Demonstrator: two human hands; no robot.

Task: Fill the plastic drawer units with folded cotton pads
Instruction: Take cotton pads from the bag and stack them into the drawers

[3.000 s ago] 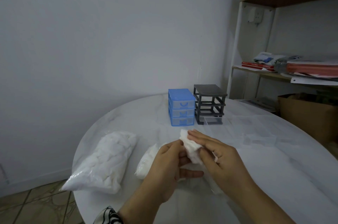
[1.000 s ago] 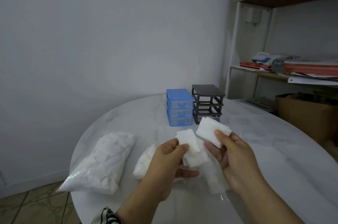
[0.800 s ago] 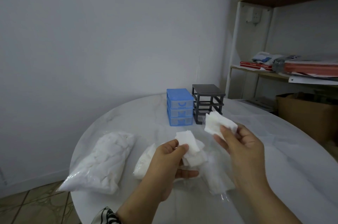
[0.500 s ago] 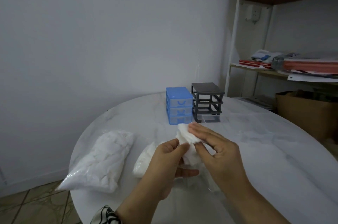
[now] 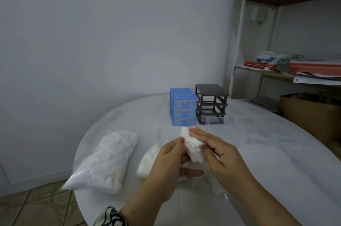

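Observation:
A small stack of white cotton pads (image 5: 192, 147) is held above the table between both hands. My left hand (image 5: 169, 166) grips the stack from the left with thumb and fingers. My right hand (image 5: 217, 152) lies over the top pad, fingers pressing it onto the stack. Beyond them stands a blue drawer unit (image 5: 182, 106) with three drawers pushed in. Beside it is a dark grey drawer frame (image 5: 211, 103) with its slots bare. A clear drawer (image 5: 215, 120) lies on the table in front of that frame.
A large clear bag of cotton pads (image 5: 107, 159) lies at the left of the round white marble table (image 5: 276, 161). A smaller bag (image 5: 149, 161) sits behind my left hand. More clear drawers (image 5: 258, 129) lie at right. A shelf unit (image 5: 287, 70) and cardboard box (image 5: 310, 113) stand beyond.
My right hand, which held one pad apart from the stack, has brought it back and laid it on the pads in my left hand. The left hand has barely moved.

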